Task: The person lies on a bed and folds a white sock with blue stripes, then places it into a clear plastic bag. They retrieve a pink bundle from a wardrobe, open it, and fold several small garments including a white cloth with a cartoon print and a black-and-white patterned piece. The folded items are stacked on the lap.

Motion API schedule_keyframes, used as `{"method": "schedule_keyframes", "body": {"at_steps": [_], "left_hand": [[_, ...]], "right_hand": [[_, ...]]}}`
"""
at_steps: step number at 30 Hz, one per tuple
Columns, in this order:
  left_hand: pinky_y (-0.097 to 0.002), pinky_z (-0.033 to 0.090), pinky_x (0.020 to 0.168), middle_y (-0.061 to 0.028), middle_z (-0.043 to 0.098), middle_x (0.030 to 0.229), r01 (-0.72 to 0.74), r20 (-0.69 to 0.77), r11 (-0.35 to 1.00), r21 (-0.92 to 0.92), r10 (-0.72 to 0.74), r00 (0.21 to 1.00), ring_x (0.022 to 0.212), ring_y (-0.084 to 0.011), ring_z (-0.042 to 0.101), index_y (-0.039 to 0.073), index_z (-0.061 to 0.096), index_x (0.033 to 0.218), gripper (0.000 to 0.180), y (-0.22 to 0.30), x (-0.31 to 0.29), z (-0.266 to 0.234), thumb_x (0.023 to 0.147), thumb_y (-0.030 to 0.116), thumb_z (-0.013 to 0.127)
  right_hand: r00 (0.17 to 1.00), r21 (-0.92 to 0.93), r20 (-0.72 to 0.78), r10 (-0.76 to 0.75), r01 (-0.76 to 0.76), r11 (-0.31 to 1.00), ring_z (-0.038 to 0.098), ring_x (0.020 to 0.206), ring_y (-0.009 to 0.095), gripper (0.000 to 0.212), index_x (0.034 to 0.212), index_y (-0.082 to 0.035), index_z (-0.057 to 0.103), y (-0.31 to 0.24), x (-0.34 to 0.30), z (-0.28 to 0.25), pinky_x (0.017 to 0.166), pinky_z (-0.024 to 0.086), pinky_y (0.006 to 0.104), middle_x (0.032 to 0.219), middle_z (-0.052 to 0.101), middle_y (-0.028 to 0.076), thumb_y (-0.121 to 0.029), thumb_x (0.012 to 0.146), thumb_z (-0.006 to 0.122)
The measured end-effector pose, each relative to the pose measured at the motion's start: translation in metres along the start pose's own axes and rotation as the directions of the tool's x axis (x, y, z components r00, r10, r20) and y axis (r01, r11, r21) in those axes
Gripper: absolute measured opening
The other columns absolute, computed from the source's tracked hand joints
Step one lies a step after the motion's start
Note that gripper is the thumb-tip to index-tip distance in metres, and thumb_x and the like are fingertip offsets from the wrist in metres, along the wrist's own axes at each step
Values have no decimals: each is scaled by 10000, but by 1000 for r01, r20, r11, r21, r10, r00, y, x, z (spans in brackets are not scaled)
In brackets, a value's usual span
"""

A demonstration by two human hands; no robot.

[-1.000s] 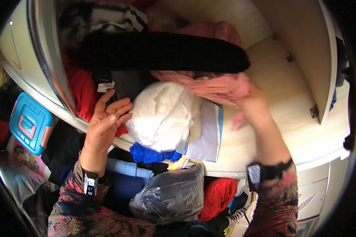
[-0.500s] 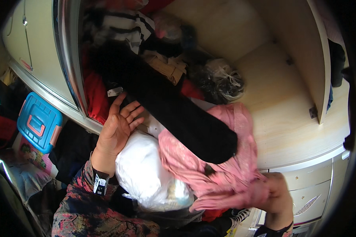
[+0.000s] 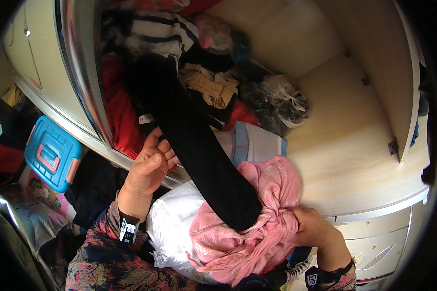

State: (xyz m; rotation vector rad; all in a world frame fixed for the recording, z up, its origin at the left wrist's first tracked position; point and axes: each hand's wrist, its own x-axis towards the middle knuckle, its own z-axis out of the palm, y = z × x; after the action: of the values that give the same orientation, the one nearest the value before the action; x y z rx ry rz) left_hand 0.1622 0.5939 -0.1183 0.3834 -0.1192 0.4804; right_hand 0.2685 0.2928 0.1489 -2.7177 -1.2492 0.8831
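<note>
A pink scarf-like cloth (image 3: 269, 208), gathered into a knotted bundle, lies in front of me. My right hand (image 3: 311, 225) is closed on its right side, gripping the folds. My left hand (image 3: 153, 162) has its palm up and fingers loosely bent, with the tips partly behind the edge of a long black cloth piece (image 3: 194, 140) like a sleeve. Nothing shows in that hand. The black piece stretches from the cupboard down over the bundle. A white plastic bag (image 3: 172, 225) sits between my forearms, partly under the pink cloth.
Inside the cupboard lie a striped black-and-white garment (image 3: 155, 31), folded tan cloth (image 3: 212, 87), red fabric (image 3: 119, 111), a clear bag (image 3: 286, 102) and a grey-blue folded cloth (image 3: 260, 140). A metal-edged door (image 3: 82, 68) stands left, above a blue lidded box (image 3: 53, 153).
The pink cloth has been drawn together into a bundle, with my right hand further up its side. The grey-blue cloth has come into view. My left hand's fingers have bent more.
</note>
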Motion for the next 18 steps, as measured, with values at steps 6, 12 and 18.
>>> {"method": "schedule_keyframes", "body": {"at_steps": [6,12,18], "left_hand": [[-348,435,1002,2,589,1109,68,37,998,-6,-68,997,1097,-162,568,226,420,1471,702,-2,-3,-6,857,234,760],[-360,465,975,-43,623,1182,119,90,991,60,-124,988,1100,-191,601,153,356,1517,761,2,-3,-2,874,266,747],[-392,491,980,-108,604,1308,65,101,989,135,-79,992,1160,-258,610,84,324,1501,753,3,0,-4,898,313,713]], "right_hand": [[990,47,139,11,-18,999,636,1036,375,819,1264,-17,584,-5,-2,-31,931,506,408,1141,653,195,-391,619,922],[988,14,-138,-65,68,998,616,1128,399,981,1400,-20,466,-24,15,-3,985,502,424,1303,585,222,-372,604,920],[936,144,-350,-47,103,984,660,1061,355,678,1247,-6,611,5,-13,47,943,531,401,1148,664,201,-161,635,858]]}}
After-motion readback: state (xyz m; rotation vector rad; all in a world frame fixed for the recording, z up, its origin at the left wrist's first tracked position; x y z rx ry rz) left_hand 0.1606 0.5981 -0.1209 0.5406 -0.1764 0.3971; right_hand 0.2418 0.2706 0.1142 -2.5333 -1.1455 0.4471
